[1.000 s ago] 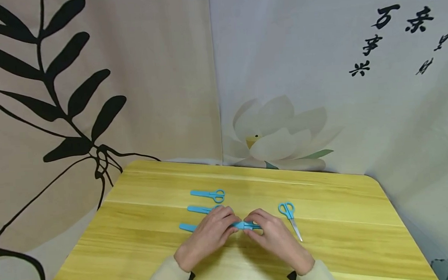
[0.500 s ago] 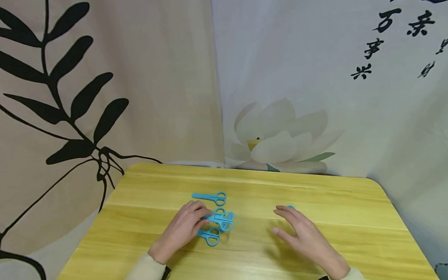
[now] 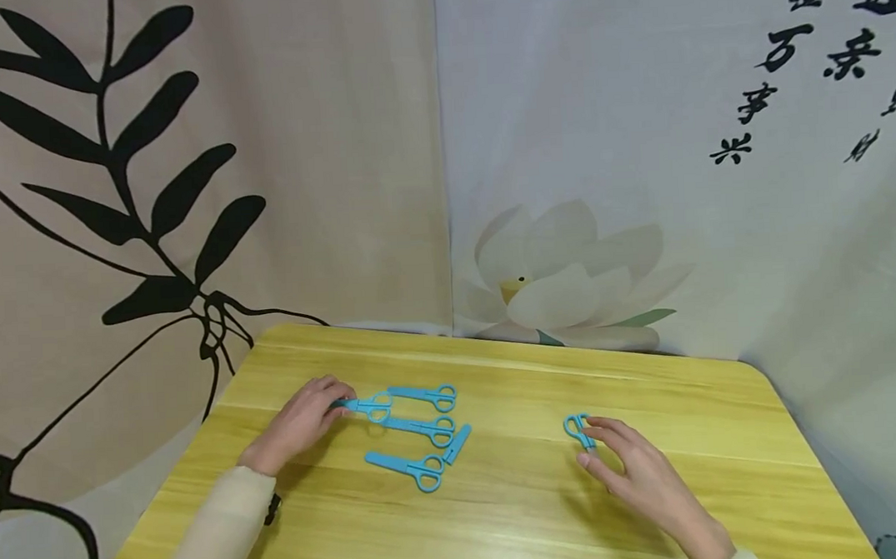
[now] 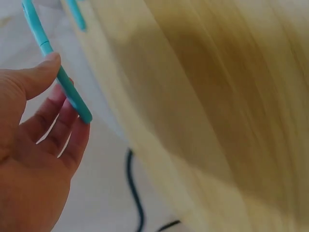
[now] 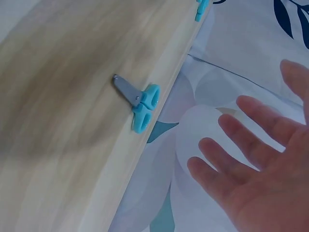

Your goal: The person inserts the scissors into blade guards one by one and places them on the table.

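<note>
My left hand (image 3: 300, 421) pinches the sheathed blade end of a pair of blue scissors (image 3: 376, 408) between thumb and fingers; its handles point right, lifted off the table. In the left wrist view the blue sheath (image 4: 72, 94) shows between thumb and fingertips. My right hand (image 3: 640, 475) hovers over bare-bladed scissors (image 3: 575, 429) at the right, fingers spread and holding nothing. In the right wrist view these scissors (image 5: 137, 101) lie on the table, their metal blade exposed, apart from the fingers.
Three sheathed blue scissors lie at centre left: a back pair (image 3: 423, 395), a middle pair (image 3: 420, 428) and a front pair (image 3: 407, 466). A loose blue sheath (image 3: 458, 444) lies beside them. The wooden table (image 3: 518, 518) ends at a printed curtain (image 3: 354, 192).
My hands have parted. The left carried the sheathed scissors left and back, away from the row. The right released them, moved right and now hovers at the bare-bladed scissors.
</note>
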`<state>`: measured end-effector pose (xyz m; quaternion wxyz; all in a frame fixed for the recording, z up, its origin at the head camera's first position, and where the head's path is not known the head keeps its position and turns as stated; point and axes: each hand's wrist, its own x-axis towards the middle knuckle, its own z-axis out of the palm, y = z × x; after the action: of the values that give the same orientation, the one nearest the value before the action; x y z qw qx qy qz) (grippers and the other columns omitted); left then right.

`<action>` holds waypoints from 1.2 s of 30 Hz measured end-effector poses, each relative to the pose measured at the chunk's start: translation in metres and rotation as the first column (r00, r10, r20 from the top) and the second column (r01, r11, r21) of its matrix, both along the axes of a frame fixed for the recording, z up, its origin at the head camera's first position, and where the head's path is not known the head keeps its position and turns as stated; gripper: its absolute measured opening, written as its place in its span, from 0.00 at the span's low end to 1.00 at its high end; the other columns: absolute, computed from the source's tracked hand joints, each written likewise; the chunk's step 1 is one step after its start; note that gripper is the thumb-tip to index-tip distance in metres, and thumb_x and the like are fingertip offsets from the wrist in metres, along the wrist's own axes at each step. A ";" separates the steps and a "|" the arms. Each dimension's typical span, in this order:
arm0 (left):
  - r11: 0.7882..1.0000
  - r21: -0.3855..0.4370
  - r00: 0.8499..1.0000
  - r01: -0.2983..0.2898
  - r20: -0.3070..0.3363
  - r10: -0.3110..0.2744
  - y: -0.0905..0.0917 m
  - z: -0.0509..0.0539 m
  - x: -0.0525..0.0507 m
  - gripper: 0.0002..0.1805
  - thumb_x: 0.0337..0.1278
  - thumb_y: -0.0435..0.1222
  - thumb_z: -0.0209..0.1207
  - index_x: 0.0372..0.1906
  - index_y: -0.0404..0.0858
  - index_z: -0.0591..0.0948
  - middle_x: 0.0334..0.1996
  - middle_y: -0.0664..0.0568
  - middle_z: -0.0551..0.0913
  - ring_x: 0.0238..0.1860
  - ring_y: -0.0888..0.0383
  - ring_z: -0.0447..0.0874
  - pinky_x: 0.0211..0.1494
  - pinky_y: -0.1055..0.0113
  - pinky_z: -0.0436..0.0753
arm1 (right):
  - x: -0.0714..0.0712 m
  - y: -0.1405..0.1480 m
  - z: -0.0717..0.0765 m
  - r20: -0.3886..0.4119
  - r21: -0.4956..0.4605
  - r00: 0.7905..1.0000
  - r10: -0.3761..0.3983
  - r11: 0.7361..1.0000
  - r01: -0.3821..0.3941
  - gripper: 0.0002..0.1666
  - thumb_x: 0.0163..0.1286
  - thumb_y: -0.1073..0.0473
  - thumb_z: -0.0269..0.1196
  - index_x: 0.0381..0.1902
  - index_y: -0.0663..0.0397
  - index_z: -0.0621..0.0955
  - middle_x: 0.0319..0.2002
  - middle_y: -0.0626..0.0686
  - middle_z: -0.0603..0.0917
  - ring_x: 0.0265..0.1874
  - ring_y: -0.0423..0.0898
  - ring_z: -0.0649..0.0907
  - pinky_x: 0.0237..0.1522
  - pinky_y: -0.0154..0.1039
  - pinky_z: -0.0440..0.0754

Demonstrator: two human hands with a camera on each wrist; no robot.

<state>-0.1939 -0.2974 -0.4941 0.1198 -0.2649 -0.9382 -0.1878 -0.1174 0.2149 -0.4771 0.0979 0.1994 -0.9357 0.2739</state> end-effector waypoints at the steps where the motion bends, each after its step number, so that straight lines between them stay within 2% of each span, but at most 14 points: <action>1: 1.000 0.003 1.000 -0.008 0.019 0.008 -0.004 -0.002 -0.002 0.10 0.60 0.28 0.70 0.46 0.38 0.86 0.44 0.49 0.82 0.45 0.49 0.81 0.48 0.52 0.83 | 0.001 0.000 -0.001 0.002 -0.001 1.000 0.000 1.000 0.000 0.24 0.73 0.50 0.69 0.60 0.58 0.84 0.64 0.57 0.81 0.63 0.61 0.80 0.58 0.63 0.80; 5: 0.999 0.008 0.995 -0.034 0.094 0.033 -0.014 -0.013 -0.012 0.09 0.63 0.27 0.69 0.46 0.38 0.86 0.45 0.47 0.80 0.45 0.49 0.79 0.47 0.51 0.82 | 0.004 0.000 -0.005 0.002 -0.001 1.000 -0.001 1.000 0.001 0.23 0.73 0.51 0.69 0.59 0.57 0.84 0.64 0.56 0.81 0.63 0.60 0.80 0.58 0.62 0.80; 11: 0.998 -0.004 0.987 -0.056 0.153 0.056 -0.022 -0.024 -0.020 0.09 0.61 0.26 0.69 0.44 0.38 0.86 0.43 0.47 0.79 0.44 0.49 0.78 0.48 0.51 0.82 | 0.008 -0.001 -0.008 0.008 0.006 1.000 0.011 1.000 -0.011 0.21 0.72 0.51 0.70 0.57 0.56 0.85 0.64 0.56 0.80 0.63 0.60 0.80 0.58 0.62 0.80; 19: 0.998 -0.007 0.974 -0.065 0.218 0.064 -0.025 -0.023 -0.026 0.10 0.62 0.26 0.68 0.46 0.38 0.87 0.44 0.47 0.80 0.46 0.47 0.80 0.52 0.48 0.82 | 0.007 -0.002 -0.008 0.023 0.004 1.000 0.004 1.000 -0.005 0.22 0.74 0.48 0.68 0.57 0.55 0.85 0.65 0.54 0.80 0.63 0.59 0.80 0.58 0.62 0.80; 23: 0.997 -0.013 0.966 -0.077 0.245 0.078 -0.025 -0.023 -0.026 0.15 0.64 0.27 0.68 0.54 0.35 0.86 0.49 0.44 0.80 0.51 0.43 0.80 0.56 0.44 0.81 | 0.007 -0.003 -0.009 0.041 0.014 0.999 0.002 1.000 -0.003 0.22 0.74 0.49 0.68 0.58 0.55 0.85 0.65 0.55 0.80 0.63 0.59 0.80 0.59 0.61 0.80; 26: 0.996 -0.003 0.966 -0.094 0.242 0.092 -0.024 -0.023 -0.023 0.23 0.64 0.30 0.68 0.64 0.35 0.81 0.55 0.40 0.79 0.57 0.39 0.78 0.59 0.40 0.79 | 0.007 -0.002 -0.009 0.043 0.017 0.999 0.003 1.000 -0.003 0.22 0.73 0.50 0.68 0.58 0.56 0.85 0.65 0.56 0.80 0.63 0.59 0.80 0.60 0.61 0.79; 29: 0.992 0.040 0.974 -0.117 0.202 0.107 -0.018 -0.023 -0.017 0.32 0.63 0.34 0.71 0.71 0.35 0.75 0.62 0.35 0.74 0.61 0.34 0.74 0.61 0.36 0.77 | 0.005 0.000 -0.008 0.024 0.016 1.000 0.012 1.000 -0.012 0.23 0.73 0.50 0.69 0.60 0.57 0.84 0.65 0.57 0.80 0.63 0.60 0.79 0.60 0.61 0.79; 32: 0.989 0.078 0.981 -0.125 0.162 0.111 -0.008 -0.019 -0.006 0.37 0.63 0.38 0.72 0.74 0.34 0.71 0.69 0.31 0.67 0.66 0.30 0.69 0.62 0.32 0.74 | 0.003 0.003 -0.008 0.007 0.014 1.000 0.028 1.000 -0.028 0.25 0.73 0.51 0.69 0.62 0.56 0.82 0.64 0.58 0.81 0.63 0.61 0.79 0.60 0.63 0.78; 36: 0.989 0.105 0.988 -0.104 0.129 0.090 0.012 -0.011 0.010 0.40 0.64 0.42 0.71 0.75 0.33 0.69 0.75 0.31 0.60 0.71 0.29 0.62 0.65 0.30 0.70 | -0.003 0.007 -0.008 0.007 0.004 0.999 0.048 0.999 -0.048 0.26 0.73 0.52 0.69 0.65 0.54 0.81 0.65 0.59 0.81 0.64 0.64 0.78 0.61 0.67 0.77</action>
<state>-0.1843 -0.2858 -0.5052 0.0850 -0.1998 -0.9437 -0.2497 -0.1199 0.2224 -0.4850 0.0874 0.2209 -0.9317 0.2749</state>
